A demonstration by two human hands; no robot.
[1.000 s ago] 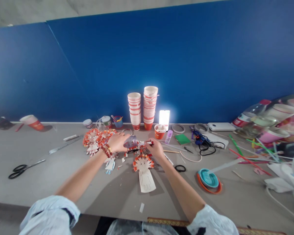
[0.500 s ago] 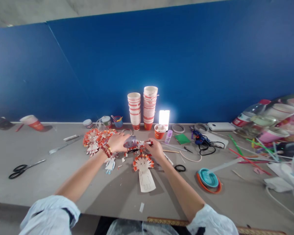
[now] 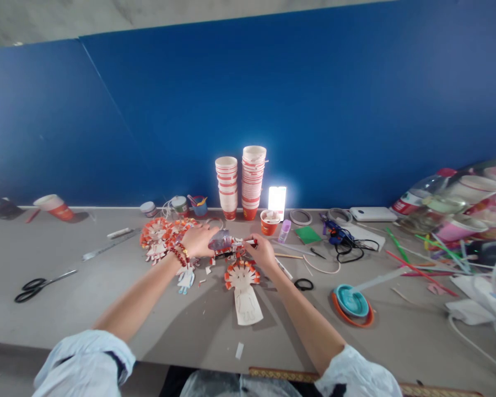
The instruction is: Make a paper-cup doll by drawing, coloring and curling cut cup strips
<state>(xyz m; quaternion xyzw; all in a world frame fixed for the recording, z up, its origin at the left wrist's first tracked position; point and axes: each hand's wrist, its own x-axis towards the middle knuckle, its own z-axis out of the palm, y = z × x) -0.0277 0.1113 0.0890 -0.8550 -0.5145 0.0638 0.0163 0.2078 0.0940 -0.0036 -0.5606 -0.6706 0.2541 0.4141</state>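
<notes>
My left hand (image 3: 198, 241) is closed round a clear purplish plastic bottle (image 3: 220, 240) that lies on its side. My right hand (image 3: 262, 252) pinches a thin white pen (image 3: 248, 242) with a dark part. The pen's other end reaches toward the bottle's right end; I cannot tell whether they touch. Just below lies a cut-out paper cup (image 3: 248, 306) with red-and-white petals fanned out and a figure sketched on its white panel. More such paper figures (image 3: 157, 234) are heaped by my left wrist, one partly coloured blue (image 3: 186, 279).
Two tall stacks of paper cups (image 3: 253, 184) stand by the blue wall, near a bright phone screen (image 3: 276, 201). Scissors (image 3: 41, 285) lie at left. To the right are a blue glue gun (image 3: 339, 232), turquoise lid (image 3: 351, 300), straws and a pile of bottles and cups (image 3: 458, 204).
</notes>
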